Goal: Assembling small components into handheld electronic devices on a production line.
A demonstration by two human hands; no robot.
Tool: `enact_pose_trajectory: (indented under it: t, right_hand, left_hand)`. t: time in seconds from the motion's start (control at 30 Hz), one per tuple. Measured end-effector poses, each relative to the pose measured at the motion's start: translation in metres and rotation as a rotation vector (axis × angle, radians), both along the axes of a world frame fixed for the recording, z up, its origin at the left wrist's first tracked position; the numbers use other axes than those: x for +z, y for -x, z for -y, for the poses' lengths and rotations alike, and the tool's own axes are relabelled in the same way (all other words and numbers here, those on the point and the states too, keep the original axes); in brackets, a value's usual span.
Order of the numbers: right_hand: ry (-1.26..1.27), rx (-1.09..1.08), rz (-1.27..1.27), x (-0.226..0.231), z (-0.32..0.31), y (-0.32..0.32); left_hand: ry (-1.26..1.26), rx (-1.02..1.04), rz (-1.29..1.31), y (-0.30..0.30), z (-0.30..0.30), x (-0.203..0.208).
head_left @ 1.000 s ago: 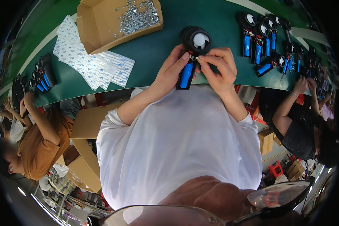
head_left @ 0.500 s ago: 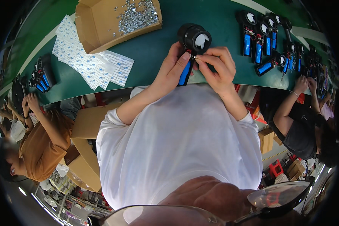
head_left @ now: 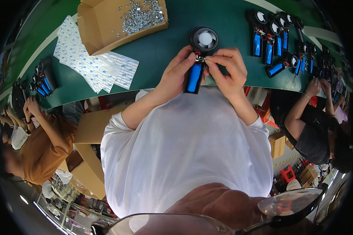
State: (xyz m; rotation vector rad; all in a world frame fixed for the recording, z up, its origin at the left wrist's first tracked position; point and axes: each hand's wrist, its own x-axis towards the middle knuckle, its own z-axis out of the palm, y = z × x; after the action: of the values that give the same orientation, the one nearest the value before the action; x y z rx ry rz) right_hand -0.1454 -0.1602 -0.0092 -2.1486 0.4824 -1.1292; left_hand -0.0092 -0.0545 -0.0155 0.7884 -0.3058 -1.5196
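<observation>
At upper centre of the counter [head_left: 157, 51], both hands' grips pinch the fan [head_left: 196, 66], left hand [head_left: 178, 74] on its blue handle, right hand [head_left: 227, 68] at the neck, seemingly fitting a small part that next wants seating squarely.

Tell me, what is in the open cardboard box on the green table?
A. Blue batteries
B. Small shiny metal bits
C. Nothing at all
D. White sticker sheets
B: the cardboard box holds a heap of small shiny metal bits, while the white sticker sheets lie outside it on the green table.
</observation>
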Motion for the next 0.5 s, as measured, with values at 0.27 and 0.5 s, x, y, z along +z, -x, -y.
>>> enact_pose_trajectory:
  t: [0.27,0.5]
  right_hand:
    - [0.137,0.028,-0.028,0.0028,0.0037,-0.0023]
    - [0.272,0.031,-0.043,-0.0009,0.0064,-0.0034]
  left_hand:
    - [0.043,0.053,0.296,0.0022,-0.0005,-0.0038]
    - [0.072,0.076,0.539,-0.0001,-0.0025,-0.0025]
